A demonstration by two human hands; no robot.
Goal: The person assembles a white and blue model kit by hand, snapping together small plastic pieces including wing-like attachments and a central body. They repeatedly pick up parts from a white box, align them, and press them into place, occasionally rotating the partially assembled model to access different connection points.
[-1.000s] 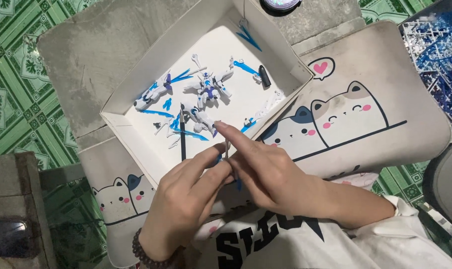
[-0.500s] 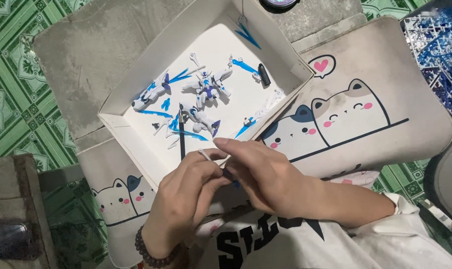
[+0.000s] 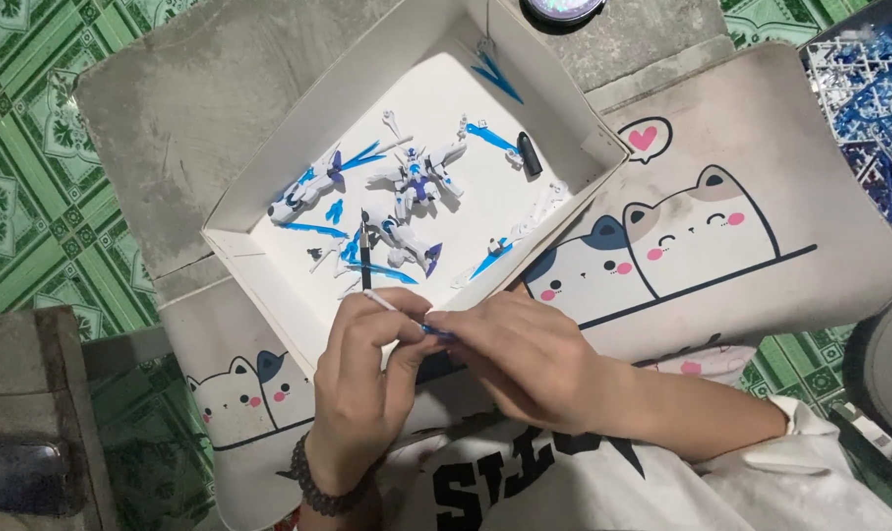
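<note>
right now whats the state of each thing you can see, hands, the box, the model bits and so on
left hand: closed, pinching a thin white stick
right hand: closed on a small blue part
thin white stick: held slanted over the box edge
small blue part: pinched between both hands
white box: open, no lid on it
white and blue model pieces: lying loose in the box, unassembled
black-handled tool: lying in the box, untouched
cat-print cushion: flat beside the box

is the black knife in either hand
No, the black knife lies in the white box among the model parts, while the left hand and right hand pinch a small blue piece.
</note>
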